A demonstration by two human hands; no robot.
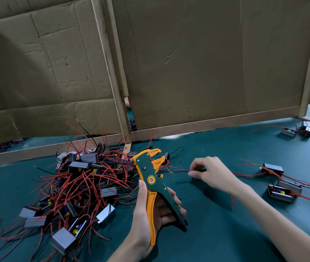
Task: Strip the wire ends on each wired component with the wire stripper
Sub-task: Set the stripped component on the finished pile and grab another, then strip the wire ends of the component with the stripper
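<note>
1. Wire ends, red and black, are pinched between the thumb and fingers of the right hand, near the open jaws of the wire stripper.
2. Around the stripper handles the left hand is curled, holding them firmly.
3. On the right lie a few components, probably finished. The big tangled pile on the left seems still unstripped, so most of the work remains.

My bench, covered in green cloth.
A tangled heap of wired components lies at my left, a few loose components at my right, a far pair beyond; cardboard screens stand along the back.
</note>
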